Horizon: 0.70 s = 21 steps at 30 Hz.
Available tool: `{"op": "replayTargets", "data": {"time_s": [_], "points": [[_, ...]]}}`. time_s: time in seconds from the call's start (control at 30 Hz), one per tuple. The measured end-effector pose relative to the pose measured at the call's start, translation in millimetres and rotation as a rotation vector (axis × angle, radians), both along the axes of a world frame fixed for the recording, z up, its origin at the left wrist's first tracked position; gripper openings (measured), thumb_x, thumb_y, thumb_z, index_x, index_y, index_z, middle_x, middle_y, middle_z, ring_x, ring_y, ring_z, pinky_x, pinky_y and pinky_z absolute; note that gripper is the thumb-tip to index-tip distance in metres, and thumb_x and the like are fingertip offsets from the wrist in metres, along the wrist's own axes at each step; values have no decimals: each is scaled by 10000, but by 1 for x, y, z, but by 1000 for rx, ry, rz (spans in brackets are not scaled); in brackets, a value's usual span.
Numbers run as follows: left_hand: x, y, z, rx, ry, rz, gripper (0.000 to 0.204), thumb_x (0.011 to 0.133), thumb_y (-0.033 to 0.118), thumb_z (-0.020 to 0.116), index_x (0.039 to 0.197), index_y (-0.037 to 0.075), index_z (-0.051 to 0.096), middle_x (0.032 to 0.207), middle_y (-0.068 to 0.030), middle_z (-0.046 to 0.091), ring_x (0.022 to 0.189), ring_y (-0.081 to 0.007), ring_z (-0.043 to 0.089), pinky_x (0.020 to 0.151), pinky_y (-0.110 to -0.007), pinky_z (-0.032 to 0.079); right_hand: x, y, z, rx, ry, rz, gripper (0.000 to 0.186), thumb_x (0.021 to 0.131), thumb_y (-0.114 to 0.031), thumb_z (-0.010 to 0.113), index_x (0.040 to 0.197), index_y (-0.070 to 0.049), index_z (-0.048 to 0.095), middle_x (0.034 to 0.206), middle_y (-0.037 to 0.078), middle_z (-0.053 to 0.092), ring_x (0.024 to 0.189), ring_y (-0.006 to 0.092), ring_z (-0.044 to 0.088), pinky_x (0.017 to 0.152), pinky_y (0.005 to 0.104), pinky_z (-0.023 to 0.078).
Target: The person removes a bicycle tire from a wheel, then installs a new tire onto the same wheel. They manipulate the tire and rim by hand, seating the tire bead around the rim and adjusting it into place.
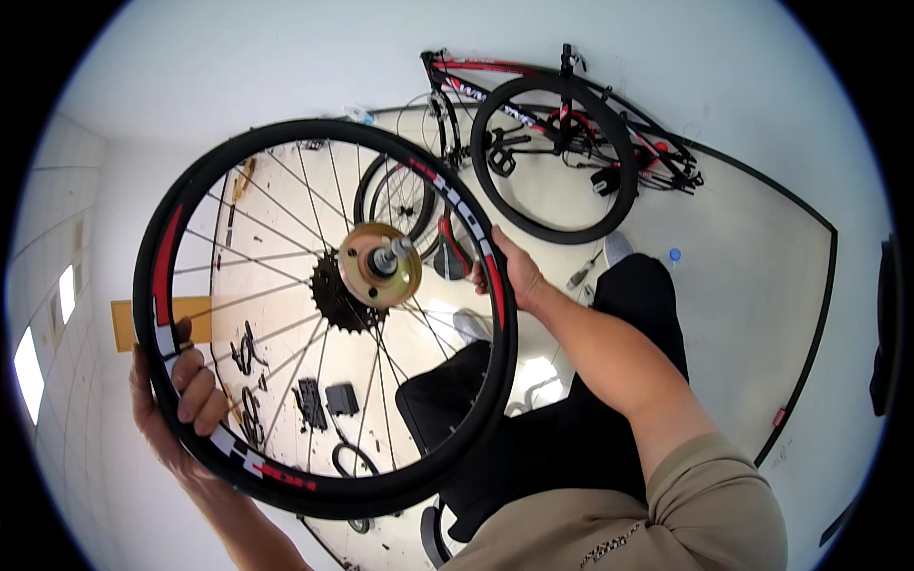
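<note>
Raised in front of me is a bicycle wheel (pixel 328 502) with a black tyre, a black rim marked in red and white, and thin spokes. At its centre a round brass-coloured hub plate (pixel 360 249) carries a protruding axle, with a black toothed sprocket (pixel 333 303) behind it. My left hand (pixel 186 400) wraps round the rim and tyre at the lower left, fingers showing inside the rim. On the opposite side my right hand (pixel 514 266) grips the tyre and rim; part of its fingers is hidden behind the rim.
A black and red bicycle frame (pixel 457 65) leans by the far wall, with another wheel (pixel 555 231) against it. A saddle (pixel 451 255), a dark box (pixel 342 400), cables (pixel 249 350) and other parts lie on the floor. A blue-capped bottle (pixel 675 255) stands right of my knee.
</note>
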<state>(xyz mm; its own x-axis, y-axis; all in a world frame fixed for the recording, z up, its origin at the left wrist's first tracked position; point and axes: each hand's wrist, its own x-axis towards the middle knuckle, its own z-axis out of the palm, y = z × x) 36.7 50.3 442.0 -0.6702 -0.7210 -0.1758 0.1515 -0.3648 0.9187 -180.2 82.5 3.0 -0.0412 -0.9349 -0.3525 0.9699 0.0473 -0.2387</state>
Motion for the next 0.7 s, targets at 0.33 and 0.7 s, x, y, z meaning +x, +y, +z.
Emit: {"op": "replayTargets", "data": {"time_s": [0.33, 0.7], "points": [[30, -24, -9, -66, -122, 76, 538, 1068, 294, 415, 1394, -129, 353, 864, -111, 505, 604, -152, 453, 480, -290, 424, -9, 14, 22, 38, 61, 8, 507, 933, -576, 628, 1002, -85, 524, 662, 1, 509, 524, 127, 470, 482, 278, 395], [68, -30, -35, -355, -512, 335, 453, 958, 267, 611, 1308, -6, 521, 886, -96, 664, 699, -245, 714, 775, -489, 624, -24, -6, 10, 226, 454, -199, 436, 934, -516, 656, 947, -88, 576, 573, 9, 511, 416, 122, 474, 398, 279, 392]]}}
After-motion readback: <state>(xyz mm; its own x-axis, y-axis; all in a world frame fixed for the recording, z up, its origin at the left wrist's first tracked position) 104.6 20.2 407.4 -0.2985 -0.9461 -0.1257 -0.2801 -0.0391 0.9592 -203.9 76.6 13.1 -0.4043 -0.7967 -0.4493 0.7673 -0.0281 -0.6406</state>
